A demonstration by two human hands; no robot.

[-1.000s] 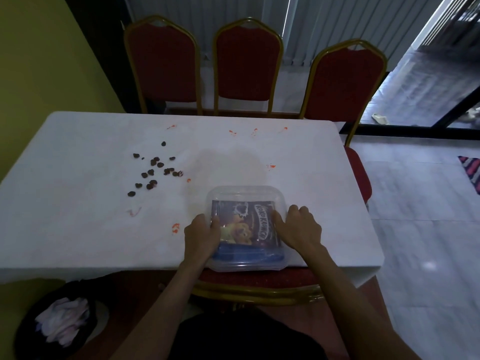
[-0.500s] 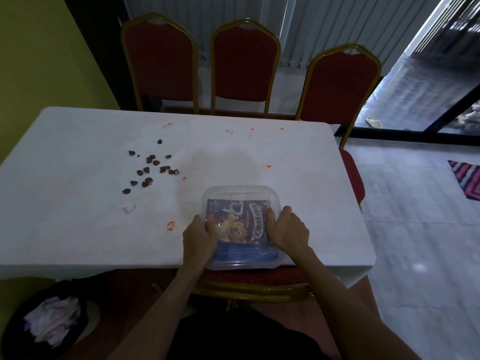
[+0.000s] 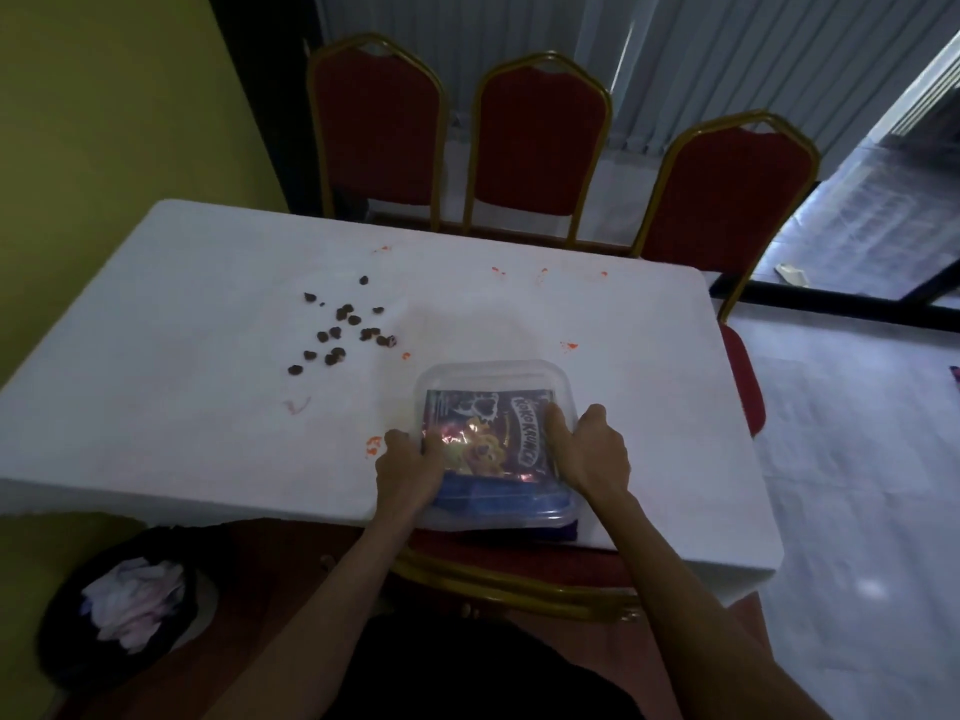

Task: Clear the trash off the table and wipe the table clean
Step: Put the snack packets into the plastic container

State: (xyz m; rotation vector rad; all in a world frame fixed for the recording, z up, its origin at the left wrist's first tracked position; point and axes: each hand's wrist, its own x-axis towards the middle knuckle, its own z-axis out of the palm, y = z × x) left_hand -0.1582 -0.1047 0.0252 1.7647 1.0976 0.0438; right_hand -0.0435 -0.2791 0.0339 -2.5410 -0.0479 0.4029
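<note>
Clear plastic container (image 3: pixel 493 374) is set on the white bench (image 3: pixel 156 387), at the near edge, right of centre. A purple cereal packet (image 3: pixel 485 433) is seen inside it, and something blue (image 3: pixel 498 504) along its near side; what the blue item is cannot be told.

Left grip (image 3: pixel 410 470) is clenched on the container's left side, fingers curled over the edge. Right grip (image 3: pixel 592 454) is clenched on the right side in the same way, thumb laid on top. Both forearms are stretched in from the bottom of the view.

Brown cereal pieces (image 3: pixel 337 332) are scattered on the bench left of centre, well apart from the container. Orange smears (image 3: pixel 371 446) are spotted just beside the left grip, near the container's far right corner, and along the far edge. A faint pink mark (image 3: pixel 297 405) is seen further left.

3 red chairs (image 3: pixel 540 137) with gold frames are lined up behind the far side. 1 more red chair (image 3: pixel 519 574) is tucked under the near edge. A black bin (image 3: pixel 62 631) is placed on the floor at lower left, with crumpled pale paper (image 3: pixel 135 600) inside.
</note>
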